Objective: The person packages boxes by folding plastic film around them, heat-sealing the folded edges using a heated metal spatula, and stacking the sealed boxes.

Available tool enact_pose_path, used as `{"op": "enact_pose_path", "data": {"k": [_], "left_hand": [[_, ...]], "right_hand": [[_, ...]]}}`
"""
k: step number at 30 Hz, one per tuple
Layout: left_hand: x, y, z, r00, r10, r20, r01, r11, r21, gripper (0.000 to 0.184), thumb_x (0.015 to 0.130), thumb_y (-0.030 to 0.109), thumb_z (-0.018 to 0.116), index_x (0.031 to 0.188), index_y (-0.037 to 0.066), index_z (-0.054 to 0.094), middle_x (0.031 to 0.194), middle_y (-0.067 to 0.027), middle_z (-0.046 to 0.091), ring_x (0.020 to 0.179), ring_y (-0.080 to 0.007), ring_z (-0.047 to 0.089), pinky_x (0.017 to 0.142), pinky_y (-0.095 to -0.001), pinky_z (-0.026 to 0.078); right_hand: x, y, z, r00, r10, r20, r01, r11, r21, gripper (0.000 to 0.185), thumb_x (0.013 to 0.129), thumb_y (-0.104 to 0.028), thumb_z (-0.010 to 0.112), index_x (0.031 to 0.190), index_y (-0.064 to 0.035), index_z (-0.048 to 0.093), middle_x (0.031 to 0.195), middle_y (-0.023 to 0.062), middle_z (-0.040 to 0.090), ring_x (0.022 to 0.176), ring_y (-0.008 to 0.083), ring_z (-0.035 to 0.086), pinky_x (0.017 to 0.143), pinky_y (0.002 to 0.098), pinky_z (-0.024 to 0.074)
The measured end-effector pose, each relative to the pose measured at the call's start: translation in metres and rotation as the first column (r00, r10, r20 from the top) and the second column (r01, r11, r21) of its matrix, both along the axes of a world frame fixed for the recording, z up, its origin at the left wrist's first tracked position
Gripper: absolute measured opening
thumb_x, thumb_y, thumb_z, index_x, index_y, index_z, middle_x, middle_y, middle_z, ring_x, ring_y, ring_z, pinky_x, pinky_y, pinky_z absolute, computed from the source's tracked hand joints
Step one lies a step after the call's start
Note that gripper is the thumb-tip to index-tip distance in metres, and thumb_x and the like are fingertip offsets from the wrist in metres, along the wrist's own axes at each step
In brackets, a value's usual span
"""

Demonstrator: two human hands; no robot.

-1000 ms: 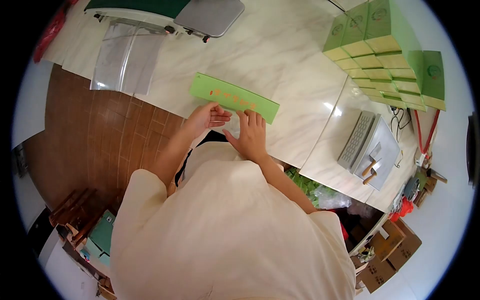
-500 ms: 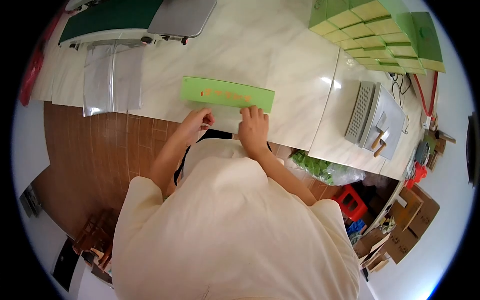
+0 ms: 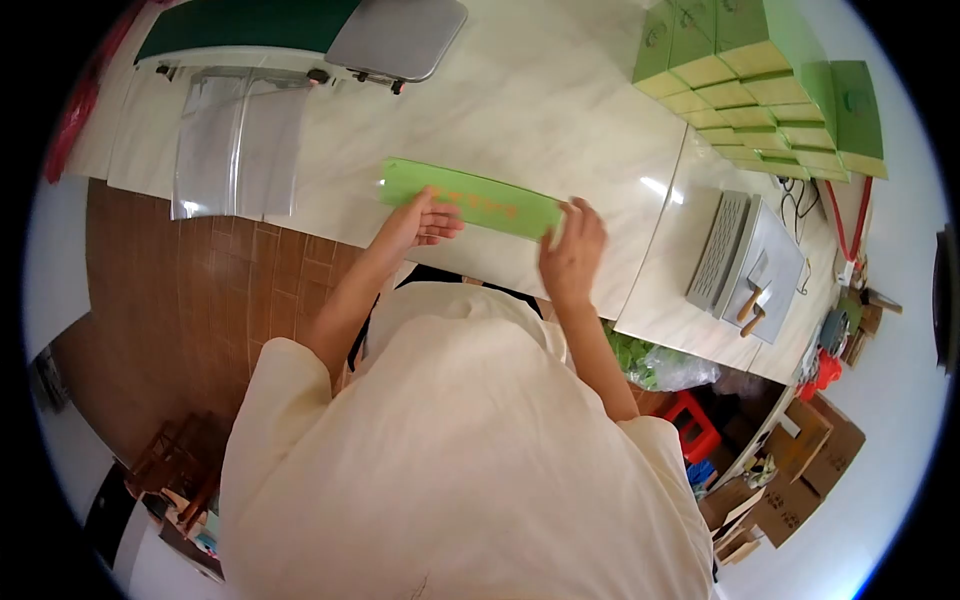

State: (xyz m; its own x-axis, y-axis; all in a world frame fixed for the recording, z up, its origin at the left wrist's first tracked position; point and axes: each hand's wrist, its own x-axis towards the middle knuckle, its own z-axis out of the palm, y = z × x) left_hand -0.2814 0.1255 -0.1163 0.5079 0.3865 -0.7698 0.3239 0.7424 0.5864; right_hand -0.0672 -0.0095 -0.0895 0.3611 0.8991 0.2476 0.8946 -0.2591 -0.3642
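A long, flat green box with orange lettering lies on the marbled table in front of me. A bright glint shows at its left end. My left hand is over the front edge of its left half, fingers stretched out and partly covering the lettering. At the box's right end is my right hand, its thumb by the front corner and its fingers apart, curving past the end. Whether the right fingertips press on the box is hard to see.
Clear plastic sleeves overhang the table edge at left, near a green-and-grey machine. Stacked green boxes stand at back right. A metal appliance carries two wooden-handled tools. Below are a red stool and cardboard boxes.
My left hand has gone from a loose curl before the box to stretched fingers over it. My right hand has shifted right to the box's end, and its fingers have spread.
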Motion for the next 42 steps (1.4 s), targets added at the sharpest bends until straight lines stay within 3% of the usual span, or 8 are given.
{"op": "enact_pose_path", "data": {"k": [5,15,19,26,29,31,34,42], "left_hand": [[0.002,-0.008,-0.007,0.992,0.123,0.020,-0.123,0.992,0.005,0.058,0.101,0.052,0.034,0.118,0.006,0.064,0.104,-0.0060,0.072,0.089,-0.0118,0.066,0.081,-0.0270,0.047],[-0.009,-0.006,-0.001,0.991,0.100,0.095,-0.107,0.992,0.071,0.054,0.101,0.052,0.039,0.117,0.008,0.066,0.098,-0.0067,0.073,0.086,-0.0115,0.066,0.080,-0.0269,0.048],[-0.039,0.015,-0.027,0.941,0.330,0.072,-0.338,0.915,0.221,0.033,0.101,0.034,0.049,0.107,0.006,0.066,0.090,-0.0034,0.069,0.087,-0.0118,0.065,0.076,-0.0247,0.050],[0.060,0.033,-0.067,0.997,0.039,0.067,-0.069,0.845,0.531,0.021,0.095,0.021,0.059,0.108,0.006,0.064,0.097,-0.0042,0.066,0.089,-0.0153,0.064,0.080,-0.0287,0.051],[0.145,0.030,-0.102,0.960,-0.279,0.021,0.151,0.580,0.800,0.029,0.088,0.017,0.067,0.115,0.008,0.061,0.103,-0.0068,0.065,0.098,-0.0211,0.062,0.085,-0.0345,0.050],[0.199,0.018,-0.105,0.807,-0.491,-0.329,0.469,0.194,0.861,0.044,0.080,0.018,0.074,0.121,0.011,0.058,0.112,-0.0080,0.062,0.112,-0.0256,0.057,0.093,-0.0406,0.047],[0.253,-0.005,-0.109,0.720,-0.453,-0.525,0.533,-0.123,0.837,0.051,0.077,0.020,0.078,0.123,0.014,0.056,0.115,-0.0065,0.060,0.117,-0.0261,0.052,0.097,-0.0443,0.043],[0.306,-0.014,-0.109,0.440,-0.523,-0.730,0.753,-0.229,0.617,0.034,0.075,0.019,0.078,0.104,0.014,0.059,0.110,-0.0027,0.061,0.107,-0.0250,0.056,0.090,-0.0440,0.044]], "right_hand": [[-0.051,0.016,-0.030,0.875,0.478,-0.070,-0.482,0.875,-0.048,0.067,0.073,-0.011,0.068,0.137,-0.0065,0.047,0.146,0.0253,0.036,0.136,0.0429,0.034,0.113,0.0537,0.0288],[-0.005,0.031,-0.047,0.865,0.501,0.005,-0.489,0.846,-0.213,0.083,0.072,-0.012,0.078,0.146,-0.0201,0.041,0.130,0.0195,0.043,0.114,0.0397,0.046,0.100,0.0509,0.0378],[0.024,-0.012,-0.040,0.881,0.474,0.012,-0.453,0.849,-0.274,0.085,0.073,-0.013,0.077,0.147,-0.0222,0.037,0.128,0.0191,0.043,0.116,0.0398,0.045,0.100,0.0514,0.0383],[0.069,-0.107,-0.026,0.931,0.363,-0.044,-0.353,0.863,-0.362,0.084,0.072,-0.006,0.074,0.146,-0.0241,0.038,0.128,0.0191,0.043,0.117,0.0384,0.045,0.102,0.0516,0.0377],[0.078,-0.135,-0.031,0.942,0.329,-0.072,-0.334,0.881,-0.336,0.082,0.072,-0.003,0.070,0.146,-0.0239,0.040,0.127,0.0190,0.044,0.117,0.0382,0.046,0.103,0.0513,0.0373],[0.082,-0.150,-0.036,0.943,0.331,-0.044,-0.326,0.882,-0.340,0.082,0.072,-0.001,0.067,0.146,-0.0258,0.041,0.127,0.0192,0.046,0.118,0.0379,0.046,0.104,0.0500,0.0367],[0.089,-0.161,-0.032,0.956,0.286,-0.060,-0.290,0.899,-0.328,0.080,0.076,-0.004,0.066,0.147,-0.0297,0.040,0.128,0.0184,0.048,0.117,0.0357,0.049,0.104,0.0470,0.0384],[0.105,-0.164,-0.046,0.937,0.341,0.073,-0.316,0.919,-0.235,0.067,0.084,-0.009,0.061,0.145,-0.0287,0.042,0.122,0.0133,0.053,0.108,0.0284,0.054,0.098,0.0409,0.0433]]}}
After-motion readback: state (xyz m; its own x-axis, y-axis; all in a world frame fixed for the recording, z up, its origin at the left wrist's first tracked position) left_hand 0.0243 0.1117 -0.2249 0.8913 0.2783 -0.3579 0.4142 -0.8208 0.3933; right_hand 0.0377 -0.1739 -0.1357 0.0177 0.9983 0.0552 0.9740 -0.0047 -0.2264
